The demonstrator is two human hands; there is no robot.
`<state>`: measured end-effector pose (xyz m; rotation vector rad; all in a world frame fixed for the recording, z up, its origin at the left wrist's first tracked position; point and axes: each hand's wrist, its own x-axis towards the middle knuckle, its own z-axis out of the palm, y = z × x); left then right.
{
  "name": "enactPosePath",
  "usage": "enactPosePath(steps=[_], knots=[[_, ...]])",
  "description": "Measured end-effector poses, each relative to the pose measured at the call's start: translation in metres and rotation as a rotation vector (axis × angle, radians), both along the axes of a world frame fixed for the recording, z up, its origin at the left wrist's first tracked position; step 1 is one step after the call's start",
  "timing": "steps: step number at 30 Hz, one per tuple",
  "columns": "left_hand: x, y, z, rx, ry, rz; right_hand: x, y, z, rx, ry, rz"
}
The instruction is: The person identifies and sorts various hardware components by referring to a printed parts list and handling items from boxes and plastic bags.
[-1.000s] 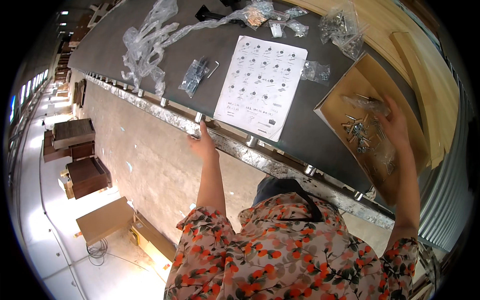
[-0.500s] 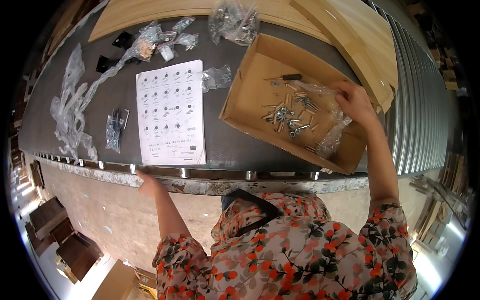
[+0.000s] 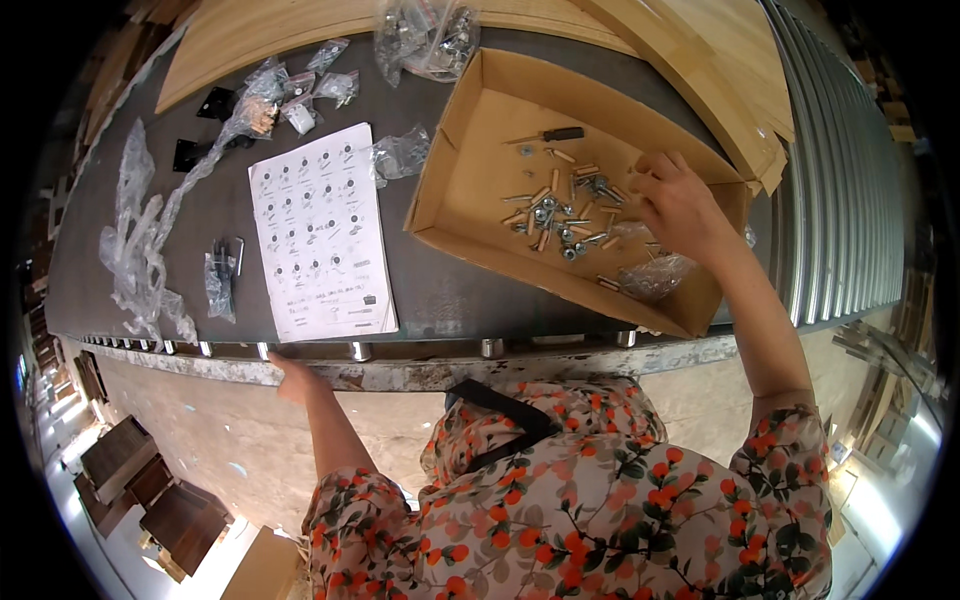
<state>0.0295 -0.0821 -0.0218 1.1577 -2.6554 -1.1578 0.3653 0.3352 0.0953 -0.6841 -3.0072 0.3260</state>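
My right hand [image 3: 682, 208] hangs over the right part of a shallow cardboard box [image 3: 450, 235], its fingers bent, apart and pointing left, with nothing visible in them. Just left of the fingertips is a loose pile of bolts [image 3: 570, 215] and wooden dowels [image 3: 555, 180]. A screwdriver [image 3: 562, 134] with a black handle lies behind the pile. Crumpled clear plastic [image 3: 655, 277] sits in the box's near right corner, below my wrist. My left hand [image 3: 303, 384] rests on the worn metal rail [image 3: 420, 372] at the front edge, a finger stretched out and the others partly hidden.
A printed parts sheet [image 3: 325, 240] lies left of the box. Around it are an L-shaped hex key [image 3: 239, 255], small hardware bags [image 3: 338, 88], a larger bag [image 3: 428, 40] and long crumpled plastic wrap [image 3: 130, 235]. Wooden boards [image 3: 700, 70] stand behind; rollers [image 3: 840, 190] run at right.
My right hand has let go of the clear plastic and moved left toward the bolts and dowels. The plastic has dropped lower in the box. My left hand stays on the rail.
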Motion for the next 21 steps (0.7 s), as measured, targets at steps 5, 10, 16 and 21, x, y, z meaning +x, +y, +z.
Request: enactPosePath(steps=[5, 10, 16, 21], knots=[[-0.002, -0.001, -0.005, -0.038, 0.026, 0.037, -0.055, -0.001, -0.013, -0.352, 0.036, -0.040], [-0.002, -0.002, -0.006, -0.016, 0.031, 0.016, -0.092, -0.011, -0.040, -0.494, 0.048, -0.129], [-0.003, 0.000, -0.006, -0.018, 0.032, 0.032, -0.098, -0.018, -0.075, -0.303, 0.068, -0.064], [0.001, -0.010, -0.004, 0.126, 0.037, -0.007, -0.058, -0.009, -0.063, -0.212, -0.061, -0.165]])
